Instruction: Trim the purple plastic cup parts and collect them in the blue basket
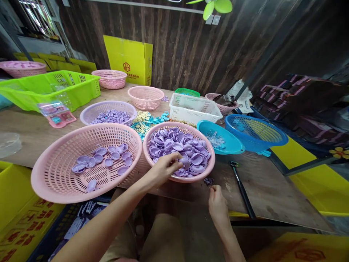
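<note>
Presently, your left hand (163,168) reaches into the nearer pink perforated plastic basket heaped with lilac round plastic shells (180,149); the fingers are curled together over the shells at the near rim, apparently closing on one or two, though I cannot tell exactly which piece is gripped. Your right hand (217,203) rests at the table edge, fingertips pinched together just below a small cluster of dark purple plastic bits (208,181) lying on the worn wooden tabletop (261,185); whether the fingers actually touch that cluster cannot be told.

Left of your left fingers stands a larger pink perforated basket (54,174), its floor only thinly covered with a single scattered layer of the same lilac shells. By my judgement, the work is in an early stage: the heaped basket remains nearly full, the larger one holds only a small share.

Right of your right fingers lies a black-handled tool (241,187), untouched. Beyond your left fingers, further up the table, sit a turquoise plastic bowl holding clear pieces (219,140), a blue mesh basket (256,133), a white slotted crate (195,107), a lavender basket of small purple parts (109,114), and a loose pile of yellow and teal pieces (147,122). A lime-green crate (49,89) stands far left.
</note>
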### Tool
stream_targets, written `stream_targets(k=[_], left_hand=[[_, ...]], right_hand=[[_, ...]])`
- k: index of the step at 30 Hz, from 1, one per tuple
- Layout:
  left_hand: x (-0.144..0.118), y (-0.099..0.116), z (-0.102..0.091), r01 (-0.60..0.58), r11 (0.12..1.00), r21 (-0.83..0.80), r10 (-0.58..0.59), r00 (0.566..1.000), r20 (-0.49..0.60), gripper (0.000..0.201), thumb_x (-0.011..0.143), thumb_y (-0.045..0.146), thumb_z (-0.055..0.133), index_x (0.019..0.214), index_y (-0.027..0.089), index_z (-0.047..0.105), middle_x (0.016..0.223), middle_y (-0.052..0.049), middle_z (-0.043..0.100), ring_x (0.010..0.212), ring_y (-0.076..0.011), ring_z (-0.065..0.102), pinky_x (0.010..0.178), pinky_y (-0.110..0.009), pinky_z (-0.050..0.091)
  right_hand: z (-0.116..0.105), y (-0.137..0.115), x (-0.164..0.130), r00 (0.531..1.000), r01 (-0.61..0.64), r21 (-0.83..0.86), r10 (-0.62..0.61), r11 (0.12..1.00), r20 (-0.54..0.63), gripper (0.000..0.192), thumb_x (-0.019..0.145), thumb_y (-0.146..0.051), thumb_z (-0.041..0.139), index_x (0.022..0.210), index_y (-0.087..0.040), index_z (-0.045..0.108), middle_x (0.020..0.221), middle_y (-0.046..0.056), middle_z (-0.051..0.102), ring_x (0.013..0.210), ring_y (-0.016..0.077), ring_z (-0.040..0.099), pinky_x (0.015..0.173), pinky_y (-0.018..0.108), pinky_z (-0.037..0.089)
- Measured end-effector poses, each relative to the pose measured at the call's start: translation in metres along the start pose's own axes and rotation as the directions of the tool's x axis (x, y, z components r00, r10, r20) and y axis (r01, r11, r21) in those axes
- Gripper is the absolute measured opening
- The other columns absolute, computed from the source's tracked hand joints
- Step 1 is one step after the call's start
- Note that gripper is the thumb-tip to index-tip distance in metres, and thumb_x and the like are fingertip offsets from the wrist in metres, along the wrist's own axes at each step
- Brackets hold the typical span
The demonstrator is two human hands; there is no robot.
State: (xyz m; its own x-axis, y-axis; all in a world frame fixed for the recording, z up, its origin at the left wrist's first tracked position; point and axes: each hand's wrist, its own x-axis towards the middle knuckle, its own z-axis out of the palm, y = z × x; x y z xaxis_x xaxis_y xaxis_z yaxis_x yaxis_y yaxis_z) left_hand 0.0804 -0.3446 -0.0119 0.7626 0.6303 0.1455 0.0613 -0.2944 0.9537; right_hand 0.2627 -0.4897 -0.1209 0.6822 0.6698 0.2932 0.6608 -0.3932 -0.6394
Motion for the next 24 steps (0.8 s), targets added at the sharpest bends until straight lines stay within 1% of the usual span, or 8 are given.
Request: stream_targets(k=[2, 4, 7, 10, 13, 17, 20, 24], left_hand=[[-0.018, 0.002, -0.006, 0.141, 0.965, -0.223, -0.112, 0.984, 0.136, 0.024, 0.083, 0.041, 0.043, 0.083, 0.018, 0.046, 0.052, 0.008, 0.035, 0.039, -0.0042, 0.028, 0.036, -0.015, 0.023], [-0.036, 0.002, -0.008, 0.244, 0.914, -0.323, -0.173, 0.957, 0.232, 0.027, 0.082, 0.045, 0.043, 0.085, 0.018, 0.043, 0.056, 0.007, 0.039, 0.038, -0.004, 0.031, 0.034, -0.014, 0.024], [-0.055, -0.002, -0.004, 0.273, 0.892, -0.36, -0.165, 0.939, 0.303, 0.028, 0.082, 0.045, 0.043, 0.085, 0.018, 0.042, 0.066, 0.004, 0.044, 0.047, -0.006, 0.043, 0.039, -0.016, 0.034], [-0.066, -0.003, 0.003, 0.271, 0.902, -0.336, -0.161, 0.933, 0.321, 0.027, 0.083, 0.044, 0.042, 0.085, 0.017, 0.041, 0.063, 0.004, 0.043, 0.048, -0.0057, 0.04, 0.041, -0.016, 0.032], [-0.073, -0.001, 0.011, 0.286, 0.879, -0.381, -0.186, 0.943, 0.278, 0.026, 0.084, 0.044, 0.041, 0.081, 0.018, 0.039, 0.058, 0.007, 0.037, 0.046, -0.0044, 0.031, 0.041, -0.015, 0.026], [-0.078, -0.002, 0.018, 0.289, 0.861, -0.418, -0.241, 0.956, 0.165, 0.019, 0.085, 0.037, 0.04, 0.08, 0.018, 0.038, 0.063, 0.006, 0.036, 0.051, -0.005, 0.031, 0.045, -0.015, 0.026], [-0.081, -0.008, 0.021, 0.302, 0.891, -0.338, -0.291, 0.953, 0.083, 0.007, 0.081, 0.023, 0.04, 0.085, 0.018, 0.042, 0.06, 0.007, 0.037, 0.049, -0.0054, 0.032, 0.044, -0.015, 0.027], [-0.08, -0.017, 0.021, 0.278, 0.937, -0.21, -0.301, 0.95, -0.084, 0.017, 0.076, 0.02, 0.046, 0.09, 0.014, 0.052, 0.065, 0.003, 0.048, 0.052, -0.0066, 0.038, 0.046, -0.016, 0.03]], right_hand=[[-0.009, -0.017, -0.002, 0.994, -0.098, 0.119, 0.093, 0.988, 0.052, 0.019, 0.077, -0.035, 0.036, 0.076, -0.02, 0.048, 0.055, 0.003, 0.053, 0.049, 0.0183, 0.051, 0.044, 0.028, 0.037], [-0.019, -0.04, -0.007, 0.98, -0.159, 0.259, 0.121, 0.953, 0.158, 0.025, 0.078, -0.04, 0.038, 0.08, -0.018, 0.05, 0.055, 0.001, 0.051, 0.048, 0.0161, 0.05, 0.044, 0.027, 0.039], [-0.03, -0.078, -0.018, 0.969, -0.154, 0.426, 0.053, 0.892, 0.239, 0.026, 0.078, -0.041, 0.044, 0.082, -0.017, 0.052, 0.057, -0.001, 0.052, 0.049, 0.013, 0.05, 0.046, 0.024, 0.043], [-0.032, -0.111, -0.029, 0.963, -0.076, 0.466, -0.056, 0.882, 0.264, 0.022, 0.08, -0.037, 0.047, 0.082, -0.016, 0.056, 0.062, 0.001, 0.056, 0.052, 0.0119, 0.052, 0.048, 0.022, 0.044], [-0.028, -0.131, -0.039, 0.944, 0.106, 0.415, -0.223, 0.904, 0.244, 0.018, 0.082, -0.029, 0.045, 0.078, -0.018, 0.058, 0.069, 0.002, 0.06, 0.06, 0.0123, 0.055, 0.054, 0.021, 0.045], [-0.02, -0.139, -0.048, 0.916, 0.315, 0.327, -0.375, 0.891, 0.14, 0.018, 0.085, -0.021, 0.042, 0.079, -0.019, 0.058, 0.074, 0.002, 0.061, 0.068, 0.0127, 0.056, 0.062, 0.022, 0.045], [-0.016, -0.137, -0.051, 0.91, 0.359, 0.265, -0.399, 0.895, 0.112, 0.017, 0.085, -0.021, 0.042, 0.079, -0.019, 0.058, 0.073, 0.002, 0.061, 0.066, 0.0128, 0.056, 0.06, 0.023, 0.044], [-0.015, -0.136, -0.051, 0.901, 0.369, 0.244, -0.409, 0.897, 0.144, 0.018, 0.085, -0.022, 0.042, 0.076, -0.018, 0.057, 0.07, 0.002, 0.061, 0.062, 0.0126, 0.057, 0.057, 0.022, 0.044]])
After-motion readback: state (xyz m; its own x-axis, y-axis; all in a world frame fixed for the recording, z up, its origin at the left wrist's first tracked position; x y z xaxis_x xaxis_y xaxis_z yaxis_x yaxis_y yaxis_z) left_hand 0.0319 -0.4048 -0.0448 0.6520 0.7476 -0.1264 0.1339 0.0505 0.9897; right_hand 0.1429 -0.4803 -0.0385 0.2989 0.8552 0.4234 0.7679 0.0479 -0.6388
